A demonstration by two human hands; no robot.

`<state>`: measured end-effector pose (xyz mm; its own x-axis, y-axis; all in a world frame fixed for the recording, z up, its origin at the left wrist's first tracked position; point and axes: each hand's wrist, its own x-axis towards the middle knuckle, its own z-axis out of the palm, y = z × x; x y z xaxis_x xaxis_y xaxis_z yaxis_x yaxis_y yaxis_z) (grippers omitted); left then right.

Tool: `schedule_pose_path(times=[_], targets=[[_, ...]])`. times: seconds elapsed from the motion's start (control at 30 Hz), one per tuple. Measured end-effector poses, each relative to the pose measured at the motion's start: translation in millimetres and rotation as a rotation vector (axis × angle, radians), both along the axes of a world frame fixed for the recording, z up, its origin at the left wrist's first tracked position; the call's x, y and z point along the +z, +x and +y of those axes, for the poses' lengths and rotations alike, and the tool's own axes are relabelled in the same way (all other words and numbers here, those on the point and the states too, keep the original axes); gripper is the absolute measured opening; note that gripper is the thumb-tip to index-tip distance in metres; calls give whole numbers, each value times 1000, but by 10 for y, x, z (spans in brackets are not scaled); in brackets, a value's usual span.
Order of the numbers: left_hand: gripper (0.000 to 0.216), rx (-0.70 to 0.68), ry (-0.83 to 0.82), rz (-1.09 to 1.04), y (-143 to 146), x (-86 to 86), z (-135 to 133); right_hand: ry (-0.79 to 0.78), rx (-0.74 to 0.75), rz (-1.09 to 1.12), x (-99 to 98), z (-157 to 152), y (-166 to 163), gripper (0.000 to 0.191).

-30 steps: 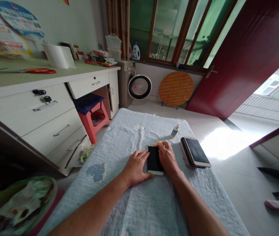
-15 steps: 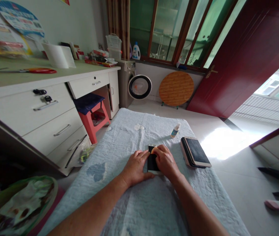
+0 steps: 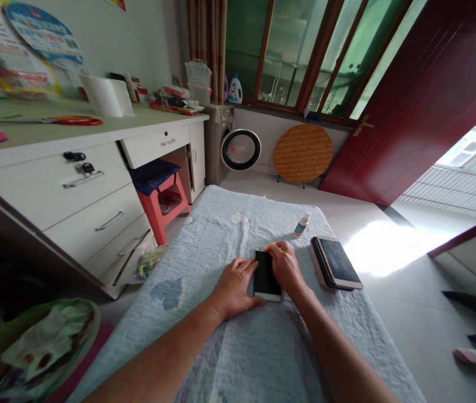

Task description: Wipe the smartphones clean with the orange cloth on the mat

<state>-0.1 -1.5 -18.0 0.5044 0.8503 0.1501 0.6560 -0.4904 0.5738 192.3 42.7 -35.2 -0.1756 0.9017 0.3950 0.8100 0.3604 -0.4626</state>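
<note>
A white-framed smartphone (image 3: 267, 277) with a dark screen lies face up on the pale blue quilted cover (image 3: 238, 347). My left hand (image 3: 236, 285) rests along its left side, fingertips on the edge and thumb at the bottom corner, holding it in place. My right hand (image 3: 286, 267) is closed on a small orange cloth (image 3: 270, 246), mostly hidden by the fingers, at the phone's top right corner. Farther off stands a small spray bottle (image 3: 301, 225) with a white cap. To the right, several phones (image 3: 337, 262) lie stacked, a gold-framed one on top.
On the left is a white desk (image 3: 53, 196) with drawers, and a red stool (image 3: 160, 201) is tucked under it. A bin (image 3: 91, 330) holding crumpled waste stands at the lower left. A washing machine (image 3: 217, 143) has its round door open. The red door (image 3: 372, 106) is at right.
My right hand has moved with the orange cloth from over the upper screen to the top right corner, uncovering more of the screen. My left hand has stayed at the phone's left side.
</note>
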Motion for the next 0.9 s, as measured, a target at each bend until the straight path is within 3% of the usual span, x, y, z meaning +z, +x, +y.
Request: schedule_pose_path(times=[0.3,0.5,0.67,0.9], targets=[[85,-15,-5,14,-3,39,-7,-36,104,-43,82,39,-301,28],[83,0,2,51,7,52,-14,-51,168,-36,154,-20,-300,34],[80,-5,35,57,14,22,-10,-71,98,-77,193,-25,-154,42],[85,1,30,32,7,-12,-5,-70,-56,-37,128,-18,-13,36]])
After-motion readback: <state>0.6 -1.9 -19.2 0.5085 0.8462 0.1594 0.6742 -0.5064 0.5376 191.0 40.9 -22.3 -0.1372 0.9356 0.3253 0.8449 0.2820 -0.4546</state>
